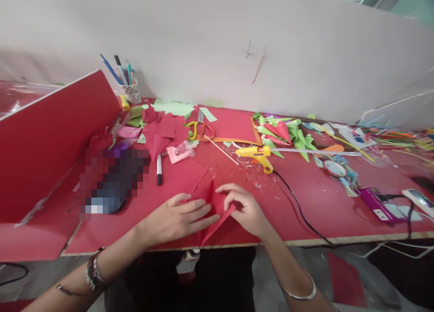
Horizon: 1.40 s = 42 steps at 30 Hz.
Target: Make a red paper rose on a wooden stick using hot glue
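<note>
A folded sheet of red paper (217, 208) lies near the table's front edge, with one flap lifted in a crease. My left hand (176, 219) rests on its left part, palm down with the fingers stretched out and slightly apart. On the other side, my right hand (244, 209) has its fingers curled around the lifted flap, thumb underneath, gripping the edge. Beneath and behind the left hand is a larger flat red sheet (185, 174). A black-capped white marker (159, 171) lies just beyond that hand.
A yellow glue gun (256, 156) with its black cord (298, 203) lies beyond my right hand. Scissors (203, 131), green and red paper cones (285, 133) and a pen cup (131, 91) stand farther back. A red board (57, 153) leans at left; a purple power strip (376, 205) sits right.
</note>
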Motion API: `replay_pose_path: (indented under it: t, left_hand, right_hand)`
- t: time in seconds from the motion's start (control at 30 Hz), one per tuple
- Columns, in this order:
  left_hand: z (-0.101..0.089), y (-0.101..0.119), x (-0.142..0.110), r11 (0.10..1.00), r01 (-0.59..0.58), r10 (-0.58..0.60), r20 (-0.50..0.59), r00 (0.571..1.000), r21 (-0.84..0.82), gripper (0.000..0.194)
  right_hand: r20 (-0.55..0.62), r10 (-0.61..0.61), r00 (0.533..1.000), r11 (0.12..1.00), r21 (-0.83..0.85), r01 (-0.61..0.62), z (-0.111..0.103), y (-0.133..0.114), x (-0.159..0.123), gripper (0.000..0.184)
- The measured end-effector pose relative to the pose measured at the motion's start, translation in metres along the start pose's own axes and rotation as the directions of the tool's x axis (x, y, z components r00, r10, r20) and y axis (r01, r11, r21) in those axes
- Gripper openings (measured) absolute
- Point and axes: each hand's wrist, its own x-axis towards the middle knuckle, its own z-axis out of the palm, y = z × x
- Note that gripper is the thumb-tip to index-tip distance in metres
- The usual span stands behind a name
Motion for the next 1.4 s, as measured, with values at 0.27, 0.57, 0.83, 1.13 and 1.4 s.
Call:
replay_pose_path:
  t: [0.27, 0.57, 0.83, 1.13, 1.4]
  left_hand:
    - [0.017, 0.004, 0.003, 0.999, -0.034, 0.034, -0.021, 0.999, -0.015, 0.028]
    - [0.021, 0.010, -0.002, 0.979, 0.133, -0.123, 0.071, 0.990, -0.156, 0.025]
    - [0.024, 0.013, -0.008, 0.752, 0.609, -0.580, 0.184, 0.793, -0.253, 0.026]
    - [0.028, 0.018, -0.002, 0.628, 0.777, -0.752, 0.219, 0.622, -0.050, 0.032]
    - [0.032, 0.017, -0.004, 0.634, 0.773, -0.759, 0.168, 0.629, -0.029, 0.030]
  right_hand:
    - [0.249, -0.069, 0.966, 0.843, -0.503, 0.190, -0.006, 0.016, -0.012, 0.023]
    - [0.244, -0.116, 0.963, 0.754, -0.609, 0.245, 0.014, 0.005, -0.025, 0.024]
    - [-0.021, 0.083, 0.996, 0.863, -0.498, -0.083, 0.022, 0.009, -0.016, 0.026]
    - [-0.190, 0.178, 0.965, 0.702, -0.663, -0.260, 0.038, 0.009, -0.001, 0.019]
    - [-0.196, 0.200, 0.960, 0.637, -0.719, -0.279, 0.040, 0.009, 0.007, 0.018]
